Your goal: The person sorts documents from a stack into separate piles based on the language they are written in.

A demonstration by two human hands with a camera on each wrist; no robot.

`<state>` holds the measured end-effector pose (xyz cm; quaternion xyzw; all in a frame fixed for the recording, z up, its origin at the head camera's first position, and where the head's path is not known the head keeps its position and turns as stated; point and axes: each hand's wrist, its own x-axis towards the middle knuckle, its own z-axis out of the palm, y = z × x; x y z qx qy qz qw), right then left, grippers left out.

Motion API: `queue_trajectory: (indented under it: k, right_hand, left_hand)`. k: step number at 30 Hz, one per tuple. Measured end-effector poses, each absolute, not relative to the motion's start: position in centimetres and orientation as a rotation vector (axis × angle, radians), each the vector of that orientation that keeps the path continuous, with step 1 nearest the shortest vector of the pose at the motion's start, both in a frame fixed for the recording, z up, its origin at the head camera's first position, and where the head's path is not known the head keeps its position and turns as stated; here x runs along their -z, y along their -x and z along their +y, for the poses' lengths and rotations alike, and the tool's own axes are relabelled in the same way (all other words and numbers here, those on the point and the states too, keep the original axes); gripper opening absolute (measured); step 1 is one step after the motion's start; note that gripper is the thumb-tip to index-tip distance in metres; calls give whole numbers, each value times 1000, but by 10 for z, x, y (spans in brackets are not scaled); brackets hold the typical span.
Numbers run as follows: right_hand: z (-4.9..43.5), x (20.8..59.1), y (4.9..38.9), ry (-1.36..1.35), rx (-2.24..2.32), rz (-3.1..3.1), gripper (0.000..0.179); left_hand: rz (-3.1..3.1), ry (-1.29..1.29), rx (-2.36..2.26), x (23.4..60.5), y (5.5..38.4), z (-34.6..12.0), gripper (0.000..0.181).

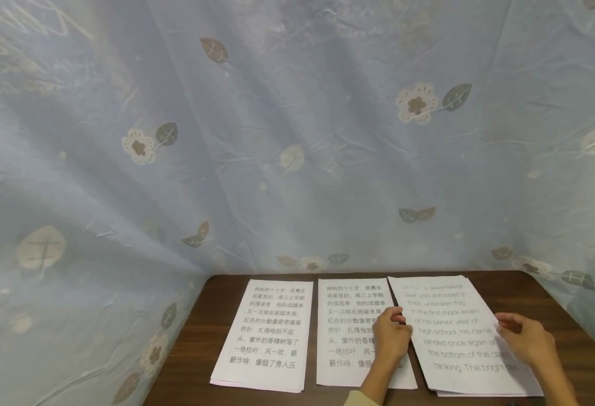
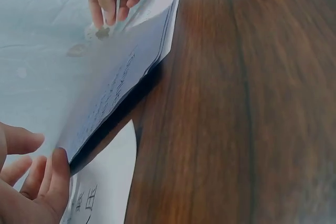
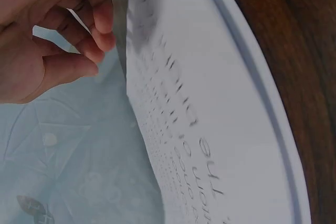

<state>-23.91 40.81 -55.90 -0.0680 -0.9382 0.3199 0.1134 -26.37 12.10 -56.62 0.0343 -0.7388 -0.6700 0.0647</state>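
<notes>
On the right of the table lies a stack of paper sheets printed in English (image 1: 454, 338), slightly fanned at its edges. My left hand (image 1: 393, 338) is at the stack's left edge; in the left wrist view its fingertips (image 2: 61, 156) meet that edge, with the thumb held apart. By the opposite edge is my right hand (image 1: 528, 341), its fingers loosely bent and nothing visible between thumb and fingertips in the right wrist view. Beneath my left forearm and hand, the middle stack of Chinese-printed sheets (image 1: 348, 321) is partly covered.
Another stack of Chinese-printed sheets (image 1: 267, 338) lies to the left, its lower sheets peeking out at the bottom. All three stacks rest on a dark brown wooden table (image 1: 191, 344) with rounded far corners. A pale blue curtain (image 1: 297, 141) with leaf and flower patterns hangs behind and around it.
</notes>
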Motion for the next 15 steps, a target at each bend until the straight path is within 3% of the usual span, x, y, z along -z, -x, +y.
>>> queue_trajectory:
  k: [15]
  right_hand:
    - [364, 551, 238, 182, -1031, -2694, 41]
  left_hand:
    - [-2277, -32, 1975, 565, 268, 72, 41]
